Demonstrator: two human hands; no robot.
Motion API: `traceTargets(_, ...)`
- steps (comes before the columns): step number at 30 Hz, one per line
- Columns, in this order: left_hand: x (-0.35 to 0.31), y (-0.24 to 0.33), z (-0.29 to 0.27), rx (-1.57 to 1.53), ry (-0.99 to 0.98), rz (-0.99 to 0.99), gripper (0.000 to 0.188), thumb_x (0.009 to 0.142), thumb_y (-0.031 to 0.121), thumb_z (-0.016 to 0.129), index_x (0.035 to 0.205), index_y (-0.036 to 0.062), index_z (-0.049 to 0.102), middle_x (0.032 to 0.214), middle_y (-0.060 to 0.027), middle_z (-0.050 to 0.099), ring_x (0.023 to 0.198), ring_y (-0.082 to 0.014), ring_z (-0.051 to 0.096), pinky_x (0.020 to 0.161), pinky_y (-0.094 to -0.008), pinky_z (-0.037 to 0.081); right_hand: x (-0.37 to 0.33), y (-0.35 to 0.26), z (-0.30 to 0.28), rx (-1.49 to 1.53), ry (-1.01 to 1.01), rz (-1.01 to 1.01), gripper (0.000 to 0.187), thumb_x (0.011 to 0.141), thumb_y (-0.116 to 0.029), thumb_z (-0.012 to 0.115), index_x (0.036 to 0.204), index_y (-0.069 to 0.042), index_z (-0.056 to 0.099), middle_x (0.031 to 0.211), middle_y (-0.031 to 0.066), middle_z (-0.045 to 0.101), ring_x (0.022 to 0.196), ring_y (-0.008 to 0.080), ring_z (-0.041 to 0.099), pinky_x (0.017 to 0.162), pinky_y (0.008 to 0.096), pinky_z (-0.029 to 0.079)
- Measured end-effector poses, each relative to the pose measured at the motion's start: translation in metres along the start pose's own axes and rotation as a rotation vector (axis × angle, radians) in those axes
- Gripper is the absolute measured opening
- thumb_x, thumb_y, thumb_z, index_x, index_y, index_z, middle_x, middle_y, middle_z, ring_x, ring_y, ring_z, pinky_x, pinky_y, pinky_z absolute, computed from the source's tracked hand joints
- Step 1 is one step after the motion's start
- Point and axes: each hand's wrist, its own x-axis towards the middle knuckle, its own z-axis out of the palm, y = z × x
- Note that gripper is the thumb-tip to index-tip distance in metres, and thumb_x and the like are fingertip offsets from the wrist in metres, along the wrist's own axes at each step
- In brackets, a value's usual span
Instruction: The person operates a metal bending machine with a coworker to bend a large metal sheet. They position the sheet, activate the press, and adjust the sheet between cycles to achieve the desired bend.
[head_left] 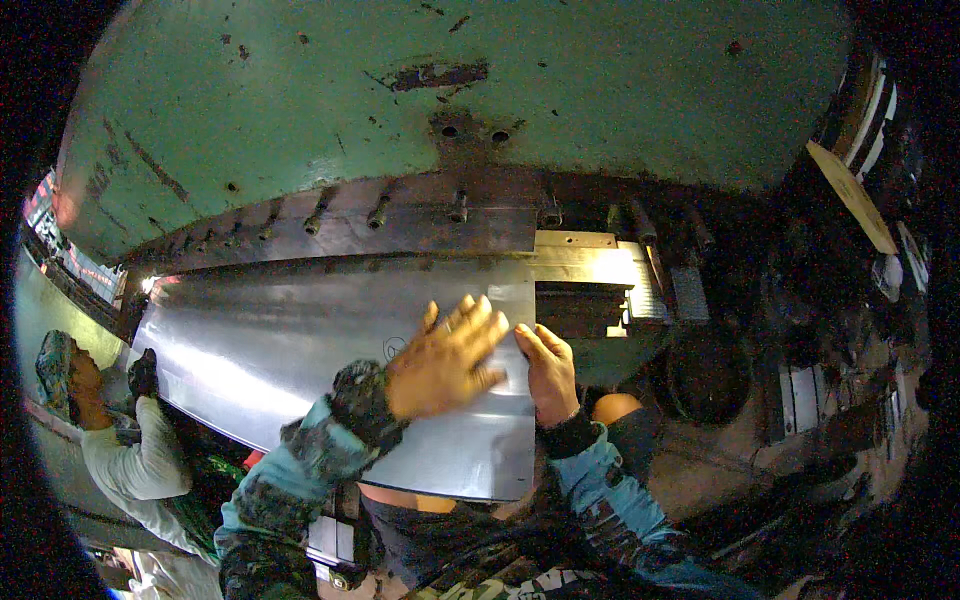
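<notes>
Metal sheet (300,345) | left fingers (487,335) over | right fingers (551,343) at edge

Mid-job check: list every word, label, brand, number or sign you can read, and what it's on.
Sheet: a dark looped mark beside the left hand; too unclear to read.
Shirt: pale lettering, cut off by the lower edge; too partial to quote.
Green panel: no lettering I can make out.
Nothing else reads clearly.

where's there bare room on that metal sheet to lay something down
The sheet is free between the co-worker's glove and the left hand, and from that hand to the near edge. Crowded: its right edge, by the right hand.
</notes>
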Motion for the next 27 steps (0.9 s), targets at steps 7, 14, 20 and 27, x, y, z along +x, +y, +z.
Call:
traceTargets(7,-0.088,0.079,0.001,0.197,-0.184,0.054,0.105,0.079,0.052,0.075,0.16,0.0074,0.027,0.161,-0.0304,0.028,0.148,-0.0533,0.026,0.113,-0.0761,0.021,0.0,0.004,-0.002,0.006,-0.001,0.022,0.012,0.102,-0.015,0.064,0.098,-0.004,0.068,0.092,-0.0043,0.064,0.081,0.0032,0.054,0.07,0.0206,0.042)
traceTargets(14,-0.09,0.079,0.015,0.241,-0.197,0.044,0.097,0.079,0.033,0.074,0.16,0.0072,0.027,0.157,-0.033,0.034,0.144,-0.0547,0.035,0.117,-0.068,0.027,-0.004,-0.006,-0.001,-0.134,-0.016,-0.1,0.019,0.104,-0.018,0.062,0.096,0.0,0.064,0.085,-0.0059,0.057,0.075,0.0027,0.048,0.066,0.021,0.039)
traceTargets(20,-0.091,0.076,-0.002,0.07,-0.152,0.055,0.093,0.086,0.055,0.066,0.157,0.0044,0.033,0.156,-0.0329,0.035,0.144,-0.0534,0.034,0.119,-0.0635,0.027,-0.033,-0.038,-0.058,-0.656,0.342,-0.6,0.03,0.108,-0.024,0.054,0.122,0.001,0.062,0.094,0.0072,0.069,0.089,0.017,0.064,0.083,0.0317,0.052)
traceTargets(27,-0.093,0.076,-0.002,0.13,-0.154,0.065,0.097,0.083,0.056,0.069,0.157,0.004,0.032,0.155,-0.0309,0.037,0.145,-0.052,0.032,0.12,-0.062,0.027,-0.008,-0.097,-0.185,-0.809,0.9,-0.75,0.045,0.102,-0.03,0.065,0.132,0.003,0.057,0.136,0.0203,0.057,0.124,0.0327,0.052,0.11,0.0433,0.039)
